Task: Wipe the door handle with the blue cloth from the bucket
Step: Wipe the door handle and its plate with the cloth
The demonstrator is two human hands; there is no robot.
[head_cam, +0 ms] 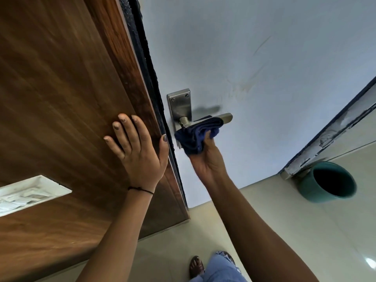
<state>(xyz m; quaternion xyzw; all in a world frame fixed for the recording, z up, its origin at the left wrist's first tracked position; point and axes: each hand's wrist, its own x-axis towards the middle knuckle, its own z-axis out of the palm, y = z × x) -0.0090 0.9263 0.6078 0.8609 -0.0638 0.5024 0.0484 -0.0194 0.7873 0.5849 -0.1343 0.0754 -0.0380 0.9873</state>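
A steel lever door handle [226, 117] on a steel backplate [180, 103] sticks out from the pale blue door face. The dark blue cloth [194, 135] is bunched over the lever's inner part, covering its middle. My right hand [207, 159] grips the cloth from below, pressed against the lever. My left hand [136, 147] lies flat with fingers spread on the brown wooden panel [61, 98], just left of the door's dark edge. The teal bucket [329, 181] stands on the floor at the right.
The door's black edge [150, 78] runs between the wooden panel and the blue face. A white switch plate [26, 194] sits low on the wooden panel. A grey door frame [333, 127] rises at the right. My foot and jeans [215, 267] are on the beige tile floor.
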